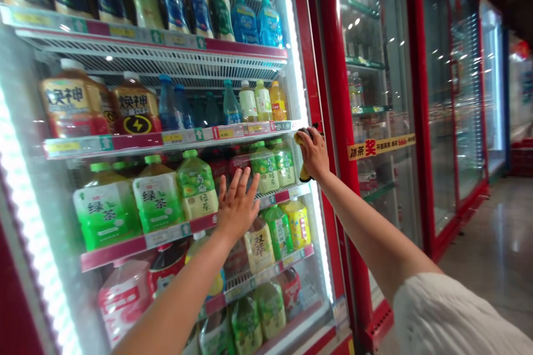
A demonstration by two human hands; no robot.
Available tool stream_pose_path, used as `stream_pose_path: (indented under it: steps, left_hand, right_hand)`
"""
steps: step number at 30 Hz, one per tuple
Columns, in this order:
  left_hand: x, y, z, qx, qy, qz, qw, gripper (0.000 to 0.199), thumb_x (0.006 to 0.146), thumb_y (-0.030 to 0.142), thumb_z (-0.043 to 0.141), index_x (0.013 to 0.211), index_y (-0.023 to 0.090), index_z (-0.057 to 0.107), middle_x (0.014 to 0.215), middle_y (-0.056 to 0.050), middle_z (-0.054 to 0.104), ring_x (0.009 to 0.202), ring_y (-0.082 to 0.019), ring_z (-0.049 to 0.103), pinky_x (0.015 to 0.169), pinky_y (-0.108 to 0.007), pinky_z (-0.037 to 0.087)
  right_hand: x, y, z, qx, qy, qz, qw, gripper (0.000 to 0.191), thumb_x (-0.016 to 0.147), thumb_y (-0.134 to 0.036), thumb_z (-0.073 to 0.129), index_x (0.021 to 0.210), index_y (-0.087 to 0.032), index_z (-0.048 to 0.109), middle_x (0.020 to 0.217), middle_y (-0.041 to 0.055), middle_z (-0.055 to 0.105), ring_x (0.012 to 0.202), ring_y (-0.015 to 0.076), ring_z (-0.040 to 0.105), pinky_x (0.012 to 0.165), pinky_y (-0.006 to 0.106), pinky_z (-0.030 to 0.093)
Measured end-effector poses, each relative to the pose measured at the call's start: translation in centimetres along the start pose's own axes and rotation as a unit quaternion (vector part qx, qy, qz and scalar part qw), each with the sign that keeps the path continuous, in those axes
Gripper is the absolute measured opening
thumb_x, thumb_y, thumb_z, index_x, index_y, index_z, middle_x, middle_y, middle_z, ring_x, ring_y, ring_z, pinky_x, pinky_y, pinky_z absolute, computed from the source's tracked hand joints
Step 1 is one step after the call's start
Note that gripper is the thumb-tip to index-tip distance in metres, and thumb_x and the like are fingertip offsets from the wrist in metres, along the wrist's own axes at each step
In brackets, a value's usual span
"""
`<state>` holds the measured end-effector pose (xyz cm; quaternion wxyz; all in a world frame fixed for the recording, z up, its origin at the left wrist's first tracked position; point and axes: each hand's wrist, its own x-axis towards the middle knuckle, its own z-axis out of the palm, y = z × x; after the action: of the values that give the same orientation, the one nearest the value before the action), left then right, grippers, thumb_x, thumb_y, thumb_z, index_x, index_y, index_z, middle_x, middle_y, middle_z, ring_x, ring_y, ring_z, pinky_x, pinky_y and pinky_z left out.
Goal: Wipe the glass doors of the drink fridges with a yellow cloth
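My left hand [237, 206] is raised with fingers spread and palm toward the glass of a lit drinks cooler; whether it touches the glass I cannot tell. Higher and to the right, my right hand [313, 151] closes around a bunched yellow-and-black cloth [306, 173] at the right edge of the cooler door, by the red frame [310, 66]. Most of the cloth is hidden under my fingers. Behind my left hand stand green tea bottles [196, 184] on a shelf.
Cooler shelves hold large juice and energy drink bottles [75, 100], blue bottles [270, 21] and a pink-labelled bottle [125, 299]. To the right, another red-framed glass cooler [383, 89] carries a yellow banner strip [381, 147]. A shiny floor [495, 227] runs alongside.
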<state>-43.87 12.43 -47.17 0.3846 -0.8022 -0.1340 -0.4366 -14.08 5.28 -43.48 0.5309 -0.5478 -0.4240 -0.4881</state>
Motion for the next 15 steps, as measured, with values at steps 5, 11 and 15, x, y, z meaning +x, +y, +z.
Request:
stream_pose_path:
  steps: [5,11,15]
  left_hand:
    - [-0.3,0.9,1.4,-0.014,0.008,0.016,1.000,0.077,0.095,0.034,0.064,0.163,0.024,0.031,0.168,-0.013,0.035,0.157,-0.031,0.029,0.131,-0.057,0.012]
    - [1.5,1.8,2.1,-0.021,0.010,0.028,0.999,0.081,0.094,0.034,0.065,0.164,0.026,0.025,0.168,-0.011,0.034,0.157,-0.030,0.029,0.132,-0.055,0.006]
    - [2.4,2.4,2.5,-0.015,0.007,0.023,1.000,0.081,0.094,0.036,0.066,0.164,0.026,0.027,0.168,-0.012,0.035,0.157,-0.031,0.029,0.132,-0.056,0.007]
  right_hand:
    - [-6.1,3.6,-0.8,0.010,-0.002,0.026,1.000,0.038,0.103,-0.024,0.045,0.137,-0.026,0.063,0.151,0.0111,0.051,0.146,0.0269,0.043,0.121,0.051,0.040]
    - [-0.5,4.3,-1.1,0.028,-0.032,0.013,0.999,0.040,0.100,-0.020,0.047,0.137,-0.025,0.063,0.152,0.0117,0.052,0.146,0.0255,0.044,0.122,0.047,0.039]
    - [1.5,4.3,-0.7,0.045,-0.021,0.004,0.999,0.040,0.101,-0.022,0.045,0.138,-0.025,0.061,0.153,0.0114,0.051,0.145,0.0256,0.045,0.121,0.048,0.039]
